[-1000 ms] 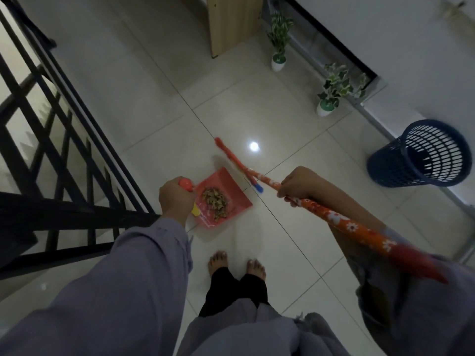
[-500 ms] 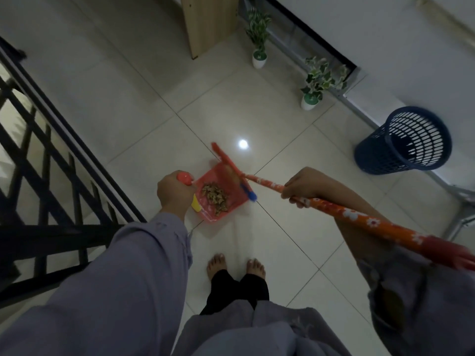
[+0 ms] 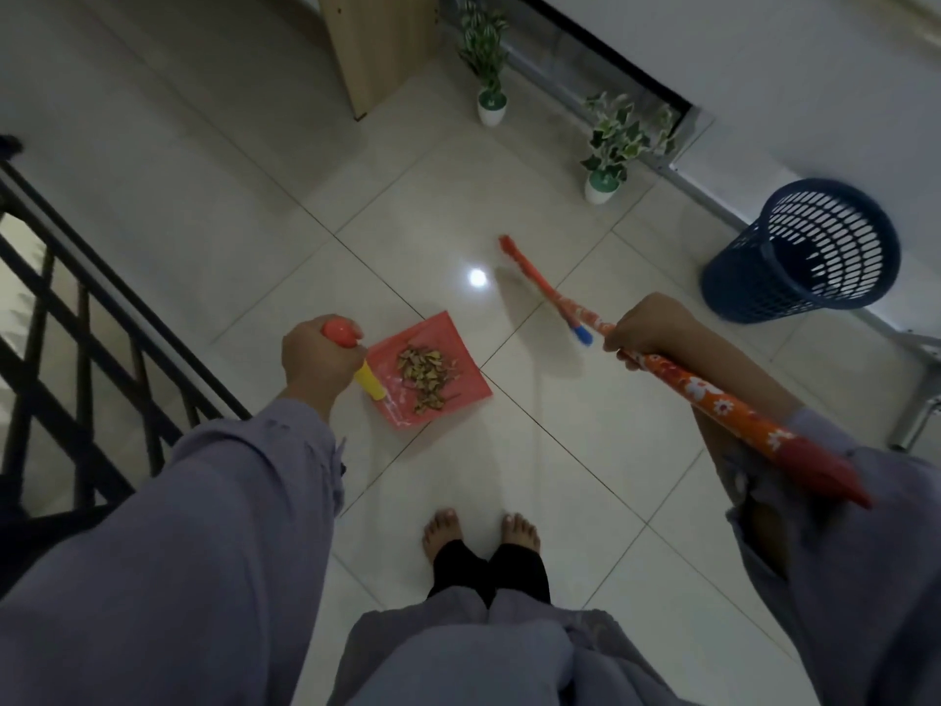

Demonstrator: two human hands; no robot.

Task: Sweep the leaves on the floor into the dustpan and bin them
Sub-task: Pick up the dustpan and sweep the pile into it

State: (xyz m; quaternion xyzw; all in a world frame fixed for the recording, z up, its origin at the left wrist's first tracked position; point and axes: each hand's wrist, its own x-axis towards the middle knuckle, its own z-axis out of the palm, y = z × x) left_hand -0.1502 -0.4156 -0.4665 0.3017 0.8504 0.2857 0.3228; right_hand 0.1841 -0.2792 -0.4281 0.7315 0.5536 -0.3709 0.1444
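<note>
A red dustpan [image 3: 458,343] rests on the tiled floor ahead of my bare feet, with a heap of dry brown leaves [image 3: 425,372] in it. My left hand [image 3: 318,356] grips the top of its upright orange and yellow handle [image 3: 369,382]. My right hand [image 3: 646,326] grips the orange flowered handle of the broom [image 3: 702,394]. The broom's red head [image 3: 519,259] is on the floor beyond and to the right of the dustpan, apart from it. A dark blue slotted bin [image 3: 804,252] stands at the far right by the wall.
A black metal railing [image 3: 76,318] runs along the left over a stairwell. Two small potted plants [image 3: 613,145] stand by the far wall, next to a wooden panel [image 3: 379,43]. A metal frame leg [image 3: 911,425] is at the right edge.
The broom's head has swung off the dustpan to the right, toward the bin. The dustpan with the leaves stays on the floor in my left hand's grip.
</note>
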